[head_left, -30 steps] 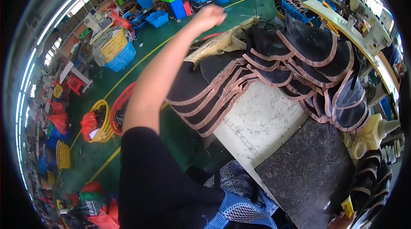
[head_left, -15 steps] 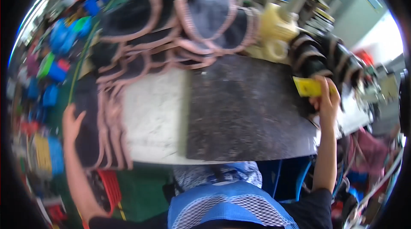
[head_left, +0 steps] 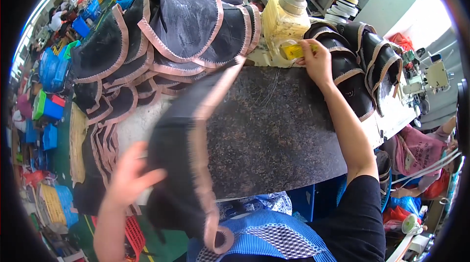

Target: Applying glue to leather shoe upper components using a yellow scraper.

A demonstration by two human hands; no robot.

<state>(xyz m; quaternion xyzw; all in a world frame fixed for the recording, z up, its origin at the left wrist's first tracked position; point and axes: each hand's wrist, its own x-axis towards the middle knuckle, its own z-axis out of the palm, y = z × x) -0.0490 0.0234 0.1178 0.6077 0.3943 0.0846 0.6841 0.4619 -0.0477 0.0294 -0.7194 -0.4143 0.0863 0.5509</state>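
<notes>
My left hand (head_left: 131,179) is blurred by motion at the left edge of a black leather-like piece (head_left: 174,161) with a pink zigzag-edged strip. Its thumb lies over the piece, which slants across the table from the far middle to the near edge. In my right hand (head_left: 318,64) is a yellow flat spreader (head_left: 293,51), pinched between thumb and fingers. The spreader is at the round opening of a cream-yellow glue container (head_left: 286,20) with a cone-shaped top. A dark mottled board (head_left: 274,130) lies on the table, partly under the black piece.
Overlapping black pieces with pink edging (head_left: 186,27) cover the far left, with a layered stack (head_left: 100,154) nearer me. More curved black pieces (head_left: 345,61) stand at the right. A red plastic stool (head_left: 134,235) is below left. A person in pink (head_left: 416,152) sits at the right.
My left hand has moved right from the stack, bringing a black piece over the board. My right hand has moved left and away from me, taking the spreader to the glue container.
</notes>
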